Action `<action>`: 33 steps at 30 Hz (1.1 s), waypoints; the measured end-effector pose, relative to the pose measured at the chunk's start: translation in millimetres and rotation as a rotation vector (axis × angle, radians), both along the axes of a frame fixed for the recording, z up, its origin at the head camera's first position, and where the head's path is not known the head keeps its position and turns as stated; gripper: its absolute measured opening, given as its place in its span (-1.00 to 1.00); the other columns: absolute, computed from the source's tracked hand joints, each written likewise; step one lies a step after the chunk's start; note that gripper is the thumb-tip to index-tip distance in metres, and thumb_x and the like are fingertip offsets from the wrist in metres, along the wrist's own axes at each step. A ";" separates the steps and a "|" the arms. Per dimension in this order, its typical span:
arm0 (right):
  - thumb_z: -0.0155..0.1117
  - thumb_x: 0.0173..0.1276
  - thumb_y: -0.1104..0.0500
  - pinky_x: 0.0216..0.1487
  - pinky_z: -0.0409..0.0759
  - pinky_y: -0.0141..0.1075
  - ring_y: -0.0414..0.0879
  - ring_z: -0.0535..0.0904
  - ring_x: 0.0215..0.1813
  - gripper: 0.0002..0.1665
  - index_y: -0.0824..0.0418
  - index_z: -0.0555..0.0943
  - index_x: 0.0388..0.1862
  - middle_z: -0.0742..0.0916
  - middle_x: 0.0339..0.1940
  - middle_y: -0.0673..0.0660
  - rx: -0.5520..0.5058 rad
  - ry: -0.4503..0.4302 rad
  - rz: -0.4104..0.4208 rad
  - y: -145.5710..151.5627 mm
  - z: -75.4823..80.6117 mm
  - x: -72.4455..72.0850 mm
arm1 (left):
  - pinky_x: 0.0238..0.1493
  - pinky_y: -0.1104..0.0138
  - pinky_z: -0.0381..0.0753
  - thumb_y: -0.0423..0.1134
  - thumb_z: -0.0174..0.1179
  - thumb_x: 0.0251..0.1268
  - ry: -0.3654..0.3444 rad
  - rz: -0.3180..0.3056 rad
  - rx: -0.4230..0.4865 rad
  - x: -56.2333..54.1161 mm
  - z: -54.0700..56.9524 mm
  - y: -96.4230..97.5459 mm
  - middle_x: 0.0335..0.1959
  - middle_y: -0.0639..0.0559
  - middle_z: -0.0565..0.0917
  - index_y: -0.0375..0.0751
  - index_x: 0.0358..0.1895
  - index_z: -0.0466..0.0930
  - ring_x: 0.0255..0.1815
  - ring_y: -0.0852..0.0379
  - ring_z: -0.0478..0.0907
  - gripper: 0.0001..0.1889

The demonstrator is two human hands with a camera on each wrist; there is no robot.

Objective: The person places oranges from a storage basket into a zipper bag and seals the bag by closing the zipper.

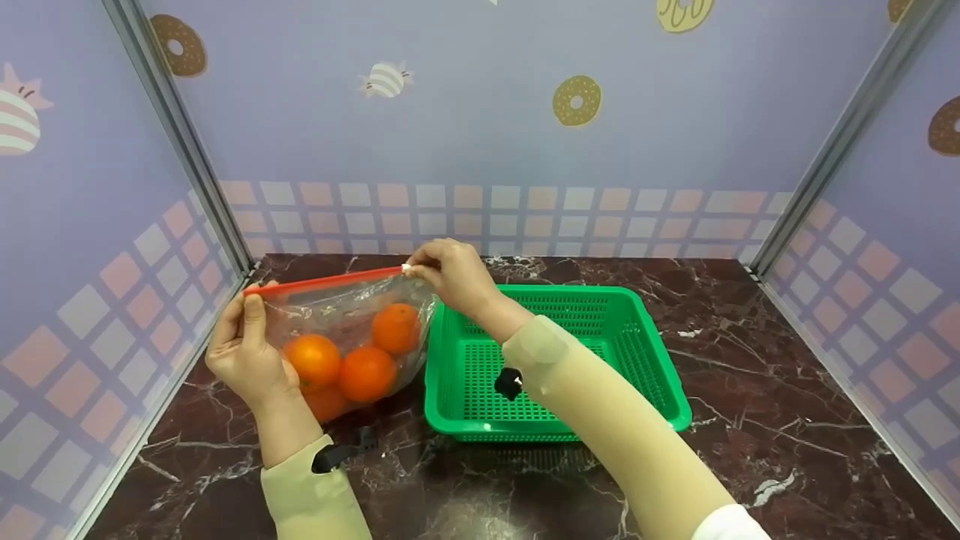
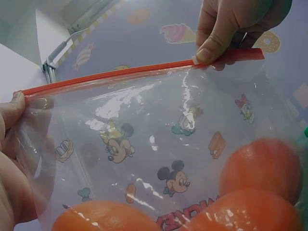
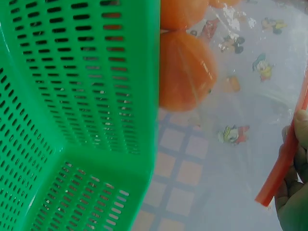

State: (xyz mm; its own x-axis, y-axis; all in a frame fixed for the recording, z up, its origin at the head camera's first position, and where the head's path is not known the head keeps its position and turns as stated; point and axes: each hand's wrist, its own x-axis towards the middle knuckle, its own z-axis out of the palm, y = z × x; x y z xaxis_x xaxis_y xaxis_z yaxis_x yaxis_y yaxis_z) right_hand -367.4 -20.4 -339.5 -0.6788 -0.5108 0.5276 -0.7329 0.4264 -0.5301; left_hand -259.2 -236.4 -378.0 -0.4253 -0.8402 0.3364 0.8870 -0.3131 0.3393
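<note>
A clear zip bag with a red zip strip stands upright with several oranges in its lower part. My left hand grips the strip's left end, thumb in front. Near the other end, my right hand pinches the small white slider between thumb and fingers. A short length of red strip extends past the right fingers in the left wrist view. Cartoon figures are printed on the bag. The strip is stretched between both hands, slanting up toward the right.
A green perforated basket stands right of the bag, its left side close to the oranges, with my right forearm crossing over it. Both sit on a dark red marbled table. Patterned walls enclose the back and sides.
</note>
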 end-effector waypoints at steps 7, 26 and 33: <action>0.42 0.48 0.20 -0.05 0.73 -0.38 -0.01 0.78 -0.09 -0.83 0.30 0.82 -0.15 0.83 -0.14 0.18 -0.013 -0.075 -0.022 11.3 -3.0 -8.7 | -0.01 0.23 0.78 -0.64 0.33 0.28 -0.003 -0.004 0.018 0.6 0.8 -0.9 -0.37 -0.31 0.81 -0.68 -0.23 0.75 -0.28 -0.12 0.83 -0.92; 0.38 0.51 0.16 -0.14 0.75 -0.32 -0.04 0.79 -0.15 -0.79 0.29 0.80 -0.09 0.83 -0.12 0.18 -0.010 -0.135 -0.071 37.7 -8.8 -23.9 | -0.08 0.24 0.80 -0.69 0.29 0.29 0.013 -0.008 0.075 0.4 1.5 -3.3 -0.36 -0.28 0.81 -0.64 -0.28 0.76 -0.33 -0.10 0.81 -0.93; 0.38 0.52 0.15 -0.09 0.74 -0.28 -0.05 0.77 -0.12 -0.79 0.27 0.80 -0.08 0.84 -0.12 0.16 -0.010 -0.153 -0.093 41.2 -9.8 -25.8 | -0.07 0.24 0.79 -0.68 0.29 0.29 0.024 0.005 0.074 -0.6 1.0 -3.7 -0.34 -0.29 0.81 -0.63 -0.27 0.76 -0.33 -0.10 0.81 -0.93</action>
State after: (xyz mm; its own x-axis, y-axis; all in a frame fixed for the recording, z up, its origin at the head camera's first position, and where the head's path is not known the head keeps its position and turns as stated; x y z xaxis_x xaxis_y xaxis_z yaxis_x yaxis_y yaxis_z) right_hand -393.2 20.8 -349.3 -0.7954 -0.4374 0.4195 -0.6012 0.4825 -0.6369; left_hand -259.8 -240.1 -377.0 -0.4139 -0.8651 0.2833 0.8961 -0.3325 0.2940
